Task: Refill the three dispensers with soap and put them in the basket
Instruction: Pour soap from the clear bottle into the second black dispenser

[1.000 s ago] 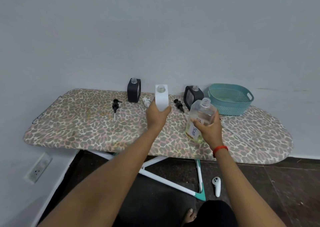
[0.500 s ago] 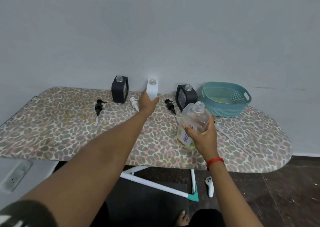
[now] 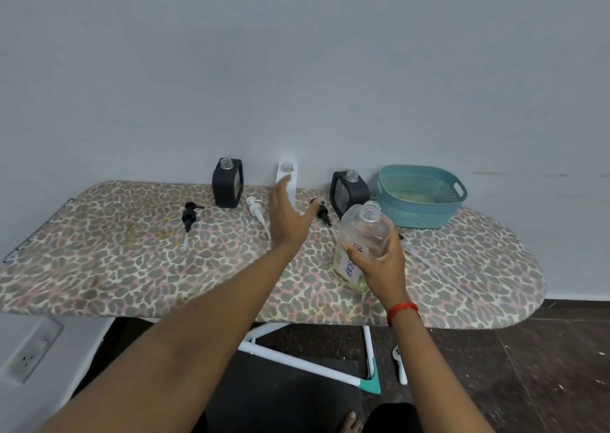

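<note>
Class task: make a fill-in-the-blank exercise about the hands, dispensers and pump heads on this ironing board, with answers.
The right hand holds a clear bottle whose label shows the word ____.
The dispenser between the two black dispensers is coloured ____.
____ pump heads lie on the ironing board.
The left hand, fingers spread, grips ____.
Missing words: SOAP; white; Three; nothing.

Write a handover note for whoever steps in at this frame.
Left hand open, in front of the white dispenser.
Right hand grips the uncapped soap bottle, soap low.
Left black dispenser, white one and right black dispenser stand uncapped by the wall; fill unclear.
Left black pump, white pump, right black pump lie on the board.
Basket holds no dispenser.
To do: fill, fit pumps, load basket.
</note>
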